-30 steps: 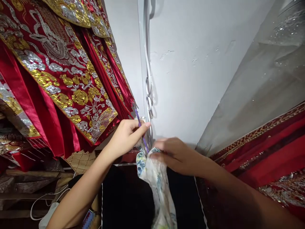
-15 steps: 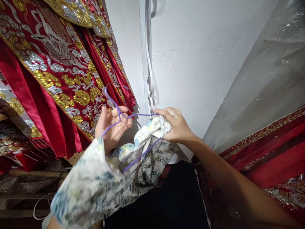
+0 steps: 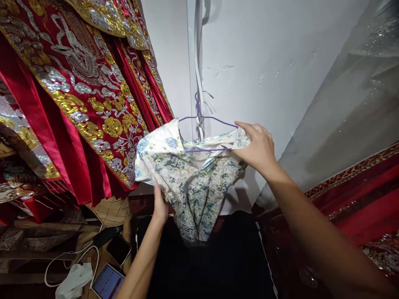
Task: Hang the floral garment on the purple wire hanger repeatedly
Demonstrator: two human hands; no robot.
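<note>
A white blouse [image 3: 199, 182] with a blue, green and yellow floral print hangs on a thin purple clothes hanger [image 3: 220, 121]. My right hand [image 3: 257, 145] is closed on the blouse's right shoulder and the end of the hanger, thumb on top. At the lower left edge of the blouse is my left hand [image 3: 160, 205], its thumb raised against the cloth. The cloth hides that hand's other fingers. The hanger's hook stands upright in front of a white strap [image 3: 198, 79].
Red embroidered garments [image 3: 93, 104] with gold and silver sequins hang at left. A woven hat [image 3: 110, 211], a dark phone [image 3: 119, 249], a lit phone [image 3: 108, 282] and white cables lie below. Clear plastic sheeting [image 3: 327, 104] covers the right side, beside red fabric [image 3: 358, 216].
My left hand has come away from the hanger and out of the blouse, down to its left edge. Hanger and blouse now face me, spread wider. My right hand has moved right and slightly up.
</note>
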